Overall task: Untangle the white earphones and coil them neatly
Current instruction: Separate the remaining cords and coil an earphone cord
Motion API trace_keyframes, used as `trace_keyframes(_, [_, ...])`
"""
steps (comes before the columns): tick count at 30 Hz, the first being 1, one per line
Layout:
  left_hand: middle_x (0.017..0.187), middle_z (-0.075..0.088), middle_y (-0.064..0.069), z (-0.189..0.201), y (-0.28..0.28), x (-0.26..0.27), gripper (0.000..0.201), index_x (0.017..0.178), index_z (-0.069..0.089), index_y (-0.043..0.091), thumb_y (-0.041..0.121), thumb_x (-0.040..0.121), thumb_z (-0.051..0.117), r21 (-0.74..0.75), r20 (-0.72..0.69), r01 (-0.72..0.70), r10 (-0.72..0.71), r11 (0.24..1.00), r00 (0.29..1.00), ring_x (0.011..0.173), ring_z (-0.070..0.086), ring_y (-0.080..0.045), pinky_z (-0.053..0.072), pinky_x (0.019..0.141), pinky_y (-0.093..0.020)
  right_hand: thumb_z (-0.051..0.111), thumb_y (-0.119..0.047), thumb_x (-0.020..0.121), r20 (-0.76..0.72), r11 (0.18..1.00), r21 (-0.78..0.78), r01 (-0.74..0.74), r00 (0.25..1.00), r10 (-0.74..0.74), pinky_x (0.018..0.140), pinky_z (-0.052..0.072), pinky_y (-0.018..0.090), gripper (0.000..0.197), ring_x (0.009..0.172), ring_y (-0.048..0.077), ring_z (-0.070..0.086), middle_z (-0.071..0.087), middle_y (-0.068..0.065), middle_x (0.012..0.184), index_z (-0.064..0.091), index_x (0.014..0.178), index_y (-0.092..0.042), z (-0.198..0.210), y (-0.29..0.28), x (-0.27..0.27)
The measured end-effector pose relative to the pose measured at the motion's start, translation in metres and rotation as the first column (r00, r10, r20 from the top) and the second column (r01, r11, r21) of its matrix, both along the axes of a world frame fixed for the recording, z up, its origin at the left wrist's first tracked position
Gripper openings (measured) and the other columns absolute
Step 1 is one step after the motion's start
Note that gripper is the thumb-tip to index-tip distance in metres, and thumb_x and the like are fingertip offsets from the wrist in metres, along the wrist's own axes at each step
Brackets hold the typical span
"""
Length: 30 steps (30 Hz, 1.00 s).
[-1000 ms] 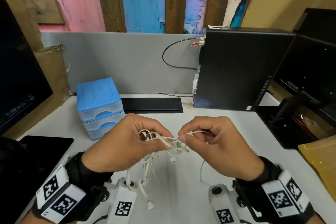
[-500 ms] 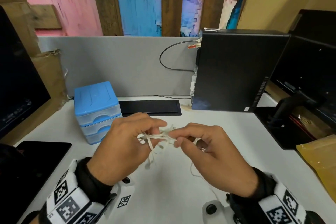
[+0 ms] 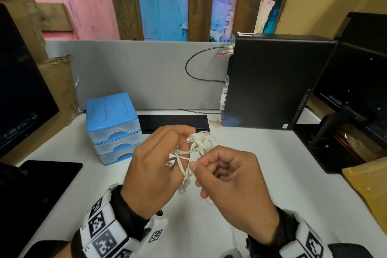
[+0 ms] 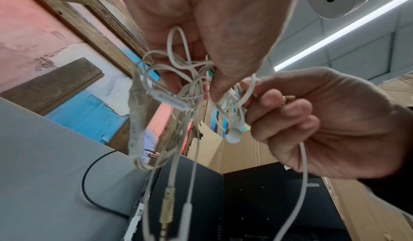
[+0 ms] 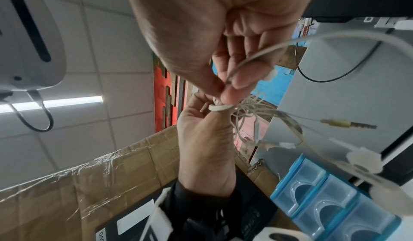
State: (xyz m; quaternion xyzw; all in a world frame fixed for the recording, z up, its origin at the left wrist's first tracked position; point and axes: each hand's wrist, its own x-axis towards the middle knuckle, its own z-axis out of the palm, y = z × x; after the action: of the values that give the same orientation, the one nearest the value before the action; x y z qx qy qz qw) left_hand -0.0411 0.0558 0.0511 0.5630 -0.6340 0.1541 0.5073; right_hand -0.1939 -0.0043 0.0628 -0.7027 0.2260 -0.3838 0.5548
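From the head cam, the white earphones [image 3: 198, 148] are bunched up in mid-air in front of the blue drawer unit [image 3: 114, 128], just to its right and nearer the person. The left hand [image 3: 155, 165] has its fingers curled through the knot, and the right hand [image 3: 228, 182] pinches a strand at the knot's right edge, so both are basically on it, with the tangle sitting between them. The left wrist cam shows loops hooked around the left fingers [image 4: 225, 78], the inline remote [image 4: 172, 100] and an earbud [image 4: 233, 135] hanging below, and the jack plug [image 4: 166, 209] dangling straight down; I'd guess the loose ends need to pull out downward. The monitor behind reads something like "...ktVision", only partly legible. The right wrist cam has thumb and finger clamped on one loop [image 5: 220, 107], with the plug [image 5: 348, 123] pointing sideways, away from the grip.
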Motion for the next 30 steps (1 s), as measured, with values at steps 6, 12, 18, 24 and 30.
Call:
trace_keyframes(6, [0.107, 0.072, -0.001, -0.007, -0.003, -0.01, 0.013, 0.079, 0.054, 0.011, 0.002, 0.084, 0.064, -0.025, -0.005, 0.071, -0.072, 0.997, 0.997, 0.095, 0.068, -0.012, 0.054, 0.076, -0.023, 0.073, 0.0, 0.084, 0.093, 0.991, -0.026, 0.134, 0.987, -0.131, 0.046, 0.049, 0.041, 0.024, 0.045, 0.038, 0.054, 0.061, 0.012, 0.051, 0.062, 0.064, -0.009, -0.007, 0.002, 0.003])
trace_keyframes(12, [0.122, 0.07, -0.003, 0.001, 0.005, -0.015, 0.01, 0.085, 0.062, 0.006, 0.005, 0.075, 0.06, 0.033, -0.41, 0.423, -0.373, 0.906, 0.832, 0.112, 0.067, -0.026, 0.054, 0.089, -0.034, 0.072, 0.004, 0.083, 0.154, 0.985, -0.068, 0.16, 0.977, -0.148, 0.048, 0.045, 0.022, 0.023, 0.043, 0.012, 0.055, 0.059, 0.008, 0.049, 0.061, 0.065, -0.005, -0.01, -0.009, 0.003])
trace_keyframes(18, [0.107, 0.074, -0.012, 0.006, -0.002, -0.008, 0.015, 0.092, 0.071, 0.016, 0.012, 0.078, 0.074, -0.076, -0.727, 0.502, -0.392, 0.862, 0.563, 0.097, 0.073, -0.026, 0.058, 0.08, -0.029, 0.075, -0.008, 0.08, 0.173, 0.961, -0.18, 0.208, 0.969, -0.177, 0.046, 0.037, 0.017, 0.021, 0.043, 0.009, 0.045, 0.058, 0.005, 0.054, 0.062, 0.064, -0.011, -0.015, -0.01, 0.003])
trace_keyframes(24, [0.088, 0.072, -0.003, 0.003, -0.004, -0.003, 0.03, 0.094, 0.078, 0.029, 0.016, 0.067, 0.083, -0.062, -0.665, 0.406, -0.341, 0.912, 0.665, 0.078, 0.068, -0.023, 0.056, 0.07, -0.025, 0.073, -0.012, 0.08, 0.194, 0.931, -0.291, 0.218, 0.967, -0.166, 0.042, 0.038, 0.027, 0.022, 0.043, 0.019, 0.045, 0.054, 0.002, 0.051, 0.059, 0.063, -0.011, -0.017, 0.001, 0.003])
trace_keyframes(30, [0.099, 0.073, -0.004, 0.005, -0.003, -0.002, 0.014, 0.088, 0.078, 0.016, 0.019, 0.074, 0.08, -0.089, -0.66, 0.457, -0.396, 0.885, 0.639, 0.09, 0.071, -0.022, 0.056, 0.077, -0.024, 0.075, -0.015, 0.083, 0.231, 0.911, -0.318, 0.263, 0.953, -0.195, 0.043, 0.044, 0.033, 0.016, 0.044, 0.016, 0.052, 0.062, -0.005, 0.056, 0.066, 0.07, -0.013, -0.014, -0.001, 0.003])
